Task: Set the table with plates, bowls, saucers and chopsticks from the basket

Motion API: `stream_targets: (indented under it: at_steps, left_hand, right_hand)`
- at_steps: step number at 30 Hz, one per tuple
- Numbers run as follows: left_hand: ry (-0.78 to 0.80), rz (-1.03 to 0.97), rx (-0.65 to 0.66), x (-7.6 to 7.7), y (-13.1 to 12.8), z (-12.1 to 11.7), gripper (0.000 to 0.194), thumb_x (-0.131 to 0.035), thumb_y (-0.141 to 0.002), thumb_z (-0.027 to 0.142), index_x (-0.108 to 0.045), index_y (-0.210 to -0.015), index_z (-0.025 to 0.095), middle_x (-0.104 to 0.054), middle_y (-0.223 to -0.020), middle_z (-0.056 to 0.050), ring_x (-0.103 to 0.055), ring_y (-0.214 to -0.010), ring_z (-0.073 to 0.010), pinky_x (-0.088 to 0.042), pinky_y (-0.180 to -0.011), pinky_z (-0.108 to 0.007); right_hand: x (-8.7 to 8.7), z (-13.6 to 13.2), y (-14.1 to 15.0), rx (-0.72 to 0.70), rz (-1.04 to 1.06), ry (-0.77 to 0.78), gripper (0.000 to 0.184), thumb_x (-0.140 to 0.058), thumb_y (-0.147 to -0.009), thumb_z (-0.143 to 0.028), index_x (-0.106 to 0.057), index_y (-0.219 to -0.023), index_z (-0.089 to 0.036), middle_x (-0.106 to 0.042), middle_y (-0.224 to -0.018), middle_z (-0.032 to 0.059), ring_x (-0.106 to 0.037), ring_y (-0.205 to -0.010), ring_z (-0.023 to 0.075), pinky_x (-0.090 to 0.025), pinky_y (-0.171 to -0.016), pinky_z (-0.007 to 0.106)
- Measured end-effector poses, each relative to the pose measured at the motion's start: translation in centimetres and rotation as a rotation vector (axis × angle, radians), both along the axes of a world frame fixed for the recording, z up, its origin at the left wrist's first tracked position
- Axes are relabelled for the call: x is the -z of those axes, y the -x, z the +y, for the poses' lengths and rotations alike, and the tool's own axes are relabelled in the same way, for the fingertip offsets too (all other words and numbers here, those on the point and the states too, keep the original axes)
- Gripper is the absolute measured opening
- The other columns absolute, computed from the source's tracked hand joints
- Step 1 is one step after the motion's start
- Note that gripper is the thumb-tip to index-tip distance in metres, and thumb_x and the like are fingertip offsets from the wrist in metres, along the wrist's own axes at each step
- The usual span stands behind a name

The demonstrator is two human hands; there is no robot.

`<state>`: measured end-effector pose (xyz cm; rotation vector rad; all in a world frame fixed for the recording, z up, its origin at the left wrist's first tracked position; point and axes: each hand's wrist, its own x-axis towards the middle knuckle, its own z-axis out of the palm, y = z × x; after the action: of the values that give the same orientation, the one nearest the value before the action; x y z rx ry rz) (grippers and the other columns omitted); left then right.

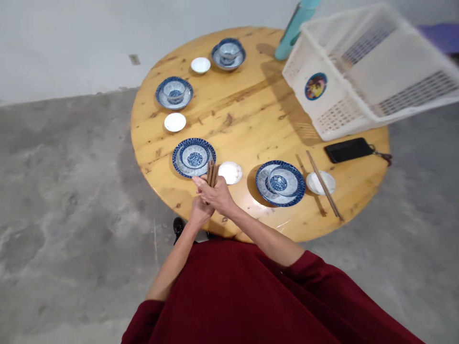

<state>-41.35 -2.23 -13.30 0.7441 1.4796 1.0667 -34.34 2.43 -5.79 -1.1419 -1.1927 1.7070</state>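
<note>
Fingers (198, 181) of both hands (201, 211) (220, 195) around chopsticks (212, 174); round basket label (316, 86) apparently illegible.

Round table (247, 131): four plates (280, 203), four white saucers (175, 122) along far, left, near edges. Basket (328, 112), phone (348, 150) toward right edge; bottle (294, 29), far.

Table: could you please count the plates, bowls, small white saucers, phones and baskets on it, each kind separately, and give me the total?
Plates: 4
Bowls: 4
White saucers: 4
Phone: 1
Basket: 1
Total: 14
</note>
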Motion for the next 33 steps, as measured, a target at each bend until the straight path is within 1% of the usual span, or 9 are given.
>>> stream_targets:
  at_steps: [5,7,10,13,15,19,22,26,33]
  left_hand:
    - [-0.003,-0.055,0.294,-2.5,2.3,-1.3,0.038,-0.071,-0.072,0.039,-0.045,-0.052,0.02,-0.045,-0.047,0.004,-0.04,-0.047,-0.0083,-0.03,-0.047,-0.022]
    - [0.012,-0.065,0.341,-2.6,3.2,-1.8,0.041,-0.069,-0.074,0.045,-0.045,-0.051,0.02,-0.046,-0.046,0.003,-0.039,-0.046,-0.008,-0.028,-0.047,-0.023]
    - [0.007,-0.077,0.308,-1.8,4.4,-2.0,0.05,-0.073,-0.07,0.05,-0.035,-0.052,0.022,-0.034,-0.044,0.008,-0.027,-0.045,-0.0054,-0.021,-0.046,-0.023]
    - [-0.016,-0.106,0.301,-0.9,5.4,-1.5,0.056,-0.077,-0.066,0.052,-0.031,-0.057,0.022,-0.031,-0.05,0.009,-0.023,-0.05,-0.0049,-0.019,-0.049,-0.022]
    - [-0.036,-0.098,0.342,-0.8,5.9,-1.0,0.055,-0.077,-0.066,0.053,-0.033,-0.057,0.022,-0.034,-0.053,0.008,-0.026,-0.052,-0.0053,-0.021,-0.05,-0.022]
    - [-0.083,-0.055,0.417,-1.1,6.6,-0.1,0.056,-0.073,-0.07,0.06,-0.035,-0.054,0.021,-0.031,-0.05,0.007,-0.025,-0.05,-0.0054,-0.019,-0.049,-0.023]
    - [-0.123,-0.047,0.431,-1.5,7.0,0.4,0.058,-0.069,-0.074,0.065,-0.036,-0.054,0.021,-0.031,-0.05,0.007,-0.025,-0.049,-0.0056,-0.019,-0.048,-0.023]
    - [-0.18,-0.034,0.473,-2.0,7.5,0.9,0.061,-0.065,-0.081,0.066,-0.034,-0.054,0.021,-0.032,-0.05,0.007,-0.025,-0.049,-0.0056,-0.019,-0.048,-0.022]
    - [-0.186,-0.008,0.561,-2.8,7.7,1.5,0.058,-0.063,-0.083,0.063,-0.039,-0.053,0.02,-0.036,-0.049,0.006,-0.028,-0.047,-0.0061,-0.02,-0.047,-0.023]
  right_hand:
    - [-1.7,0.3,1.7,0.095,0.173,0.186,0.056,-0.081,-0.068,-0.064,-0.046,-0.059,-0.021,-0.033,-0.047,-0.0098,-0.021,-0.04,0.0027,-0.018,-0.038,0.021]
    - [-2.0,-0.1,2.7,0.126,0.195,0.213,0.055,-0.083,-0.066,-0.061,-0.046,-0.061,-0.021,-0.034,-0.047,-0.0106,-0.022,-0.039,0.002,-0.019,-0.037,0.019]
    - [-1.8,-0.6,4.0,0.166,0.207,0.224,0.054,-0.086,-0.063,-0.059,-0.047,-0.065,-0.021,-0.043,-0.052,-0.0093,-0.025,-0.04,0.0018,-0.021,-0.037,0.018]
    - [-1.5,-0.9,4.8,0.213,0.17,0.149,0.049,-0.082,-0.068,-0.058,-0.051,-0.067,-0.021,-0.047,-0.052,-0.0074,-0.032,-0.043,0.0042,-0.026,-0.039,0.019]
    - [-1.5,-1.0,4.8,0.212,0.104,0.063,0.044,-0.078,-0.074,-0.057,-0.055,-0.068,-0.02,-0.049,-0.053,-0.0052,-0.042,-0.048,0.0074,-0.036,-0.045,0.02]
    - [-2.2,-1.3,3.8,0.259,-0.005,-0.086,0.037,-0.079,-0.072,-0.049,-0.067,-0.09,-0.019,-0.069,-0.082,0.0023,-0.064,-0.076,0.0161,-0.053,-0.07,0.028]
    - [-2.5,-2.1,2.6,0.374,-0.087,-0.218,0.04,-0.079,-0.071,-0.045,-0.068,-0.1,-0.019,-0.07,-0.097,0.0047,-0.066,-0.088,0.0187,-0.054,-0.083,0.032]
    - [-2.8,-3.5,1.2,0.496,-0.181,-0.344,0.035,-0.076,-0.078,-0.043,-0.069,-0.104,-0.021,-0.07,-0.097,0.0047,-0.066,-0.085,0.0182,-0.055,-0.083,0.033]
    - [-4.4,-3.1,0.6,0.428,-0.195,-0.442,0.027,-0.067,-0.089,-0.042,-0.071,-0.106,-0.022,-0.069,-0.098,0.0053,-0.064,-0.074,0.0152,-0.054,-0.075,0.032]
